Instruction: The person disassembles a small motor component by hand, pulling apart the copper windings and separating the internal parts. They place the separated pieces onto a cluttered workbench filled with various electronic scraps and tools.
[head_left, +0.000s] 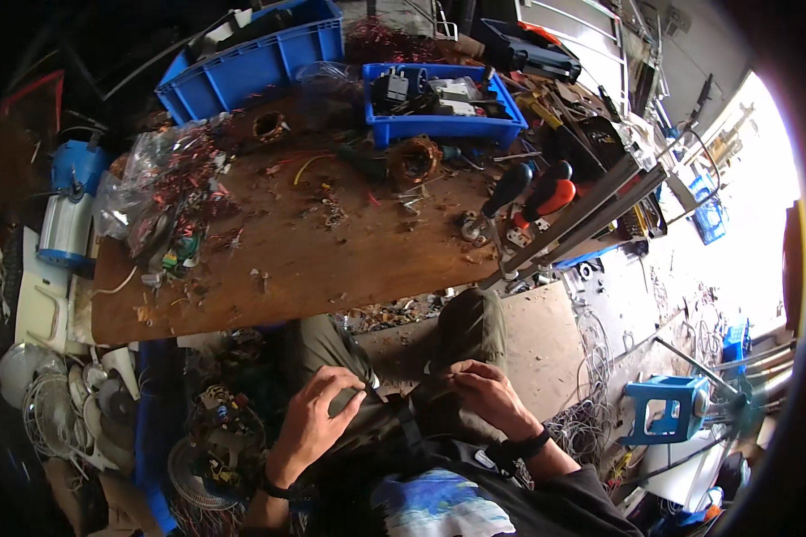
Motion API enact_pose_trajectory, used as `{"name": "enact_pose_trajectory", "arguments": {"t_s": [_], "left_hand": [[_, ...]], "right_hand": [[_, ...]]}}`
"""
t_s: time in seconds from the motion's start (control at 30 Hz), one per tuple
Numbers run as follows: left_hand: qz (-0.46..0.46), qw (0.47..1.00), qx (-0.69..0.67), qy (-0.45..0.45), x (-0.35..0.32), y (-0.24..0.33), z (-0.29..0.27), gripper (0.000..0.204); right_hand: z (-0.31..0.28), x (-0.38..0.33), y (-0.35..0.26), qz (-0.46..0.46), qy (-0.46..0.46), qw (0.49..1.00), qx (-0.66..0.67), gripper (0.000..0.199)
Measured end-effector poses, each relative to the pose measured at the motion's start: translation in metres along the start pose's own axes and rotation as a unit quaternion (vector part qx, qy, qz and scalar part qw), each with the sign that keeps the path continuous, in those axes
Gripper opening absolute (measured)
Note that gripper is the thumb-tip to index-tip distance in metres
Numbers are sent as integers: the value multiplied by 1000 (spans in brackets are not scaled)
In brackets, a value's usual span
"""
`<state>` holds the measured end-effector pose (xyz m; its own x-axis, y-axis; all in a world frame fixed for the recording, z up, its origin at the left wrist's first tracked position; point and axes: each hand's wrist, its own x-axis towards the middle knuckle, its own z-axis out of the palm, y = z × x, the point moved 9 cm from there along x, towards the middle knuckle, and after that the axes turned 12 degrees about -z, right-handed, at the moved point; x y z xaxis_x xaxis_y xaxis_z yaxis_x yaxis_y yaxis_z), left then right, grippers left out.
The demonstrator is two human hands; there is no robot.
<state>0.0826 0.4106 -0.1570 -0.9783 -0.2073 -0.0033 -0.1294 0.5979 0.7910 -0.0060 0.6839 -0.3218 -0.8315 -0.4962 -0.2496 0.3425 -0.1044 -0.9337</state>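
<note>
Above my lap, my left hand [318, 413] is closed, its thumb tip and forefinger tip nearly meeting; anything between them is too dark to make out. To its right, my right hand [493, 394] is pinched, and what its fingertips hold, if anything, cannot be seen. Between the two hands a dark strap [409, 425] lies against my olive trousers [475, 327]. Beyond my knees is a worn wooden bench [313, 259]. A copper-wound motor stator [414, 161] sits toward its far side, and tools with a black handle [508, 188] and a red handle [551, 197] stand at the right.
At the bench's back are a blue crate [278, 55] and a blue bin [403, 125] of electrical parts. Clear plastic and red wire scraps [175, 170] cover its left side. A metal frame [591, 215] juts over the right edge. A blue stool [663, 407] stands right, near tangled cables [578, 430].
</note>
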Motion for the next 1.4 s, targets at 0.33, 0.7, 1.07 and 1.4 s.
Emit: {"name": "enact_pose_trajectory", "arguments": {"t_s": [0.33,0.7,1.07,1.4], "left_hand": [[-3,996,33,80,20,-1,-56,17],[-51,990,56,115,51,-10,-86,16],[-76,983,122,117,150,-35,-121,18],[53,977,183,91,302,-46,-88,18]], "right_hand": [[4,-21,-10,53,69,969,230,15],[15,-5,-16,29,47,971,233,14],[24,24,-33,11,10,994,106,9],[79,89,-95,119,-105,985,67,14]]}}
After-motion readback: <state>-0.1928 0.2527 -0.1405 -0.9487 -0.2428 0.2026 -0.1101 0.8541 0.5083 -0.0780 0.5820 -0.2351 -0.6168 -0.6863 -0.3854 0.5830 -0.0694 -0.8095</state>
